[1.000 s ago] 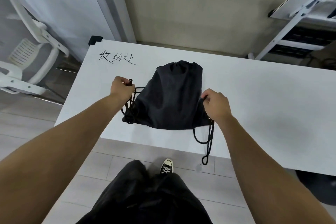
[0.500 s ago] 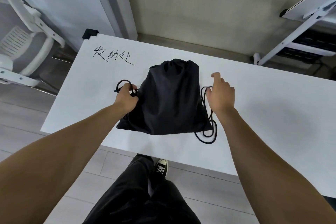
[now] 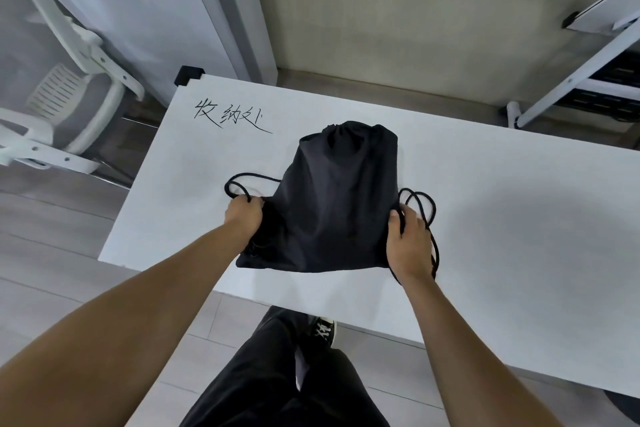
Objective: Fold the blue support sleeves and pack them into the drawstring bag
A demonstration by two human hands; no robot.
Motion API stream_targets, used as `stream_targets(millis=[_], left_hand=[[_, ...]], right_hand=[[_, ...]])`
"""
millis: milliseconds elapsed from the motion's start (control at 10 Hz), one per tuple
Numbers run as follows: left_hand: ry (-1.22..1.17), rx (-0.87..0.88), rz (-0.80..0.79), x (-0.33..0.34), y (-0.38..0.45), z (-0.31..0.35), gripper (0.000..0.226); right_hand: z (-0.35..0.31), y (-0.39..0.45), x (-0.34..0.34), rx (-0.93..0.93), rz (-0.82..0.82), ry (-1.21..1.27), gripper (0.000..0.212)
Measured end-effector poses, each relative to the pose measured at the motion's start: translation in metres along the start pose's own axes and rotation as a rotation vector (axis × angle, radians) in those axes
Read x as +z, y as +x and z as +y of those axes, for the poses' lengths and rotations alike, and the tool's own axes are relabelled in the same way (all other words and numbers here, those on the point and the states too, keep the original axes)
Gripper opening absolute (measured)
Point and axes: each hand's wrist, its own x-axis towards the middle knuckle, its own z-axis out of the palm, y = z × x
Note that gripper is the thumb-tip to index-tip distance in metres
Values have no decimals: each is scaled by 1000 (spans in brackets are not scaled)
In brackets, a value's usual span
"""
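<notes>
Table: we see a white table [image 3: 502, 253] filling the middle of the view, with black handwritten characters [image 3: 228, 114] near its far left corner.
Bag: our black drawstring bag [image 3: 336, 198] lies on the table near the front edge, its gathered mouth pointing away from us and its wide bottom toward us. The blue support sleeves do not show anywhere.
Chair: we note a white chair [image 3: 69, 107] on the floor to the left of the table.
Rack: a white frame [image 3: 588, 55] stands beyond the table on the right.
Legs: our dark trousers [image 3: 287, 385] and one black sneaker [image 3: 323, 331] show below the table edge.
Left hand: our left hand [image 3: 244, 217] is at the bag's left side, fingers curled around the black cord; a loop of that cord [image 3: 242, 180] lies on the table just beyond the knuckles.
Right hand: our right hand [image 3: 408, 241] sits at the bag's right edge, fingers curled over the fabric and cord, holding them; cord loops [image 3: 424, 204] spill out beside and beyond the fingers.
</notes>
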Motion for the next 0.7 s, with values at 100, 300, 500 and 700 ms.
stream_targets(millis=[100,300,500,700], left_hand=[[-360,-103,-190,11,-12,18,45],[13,50,-92,9,5,0,31],[407,188,99,-18,-5,-22,40],[534,606,144,-50,-43,-36,44]], right_hand=[[-18,-7,8,174,-96,323,37],[-16,-18,22,122,-53,214,27],[-18,-38,27,-77,352,-23,28],[-44,-76,20,-246,345,-91,37]])
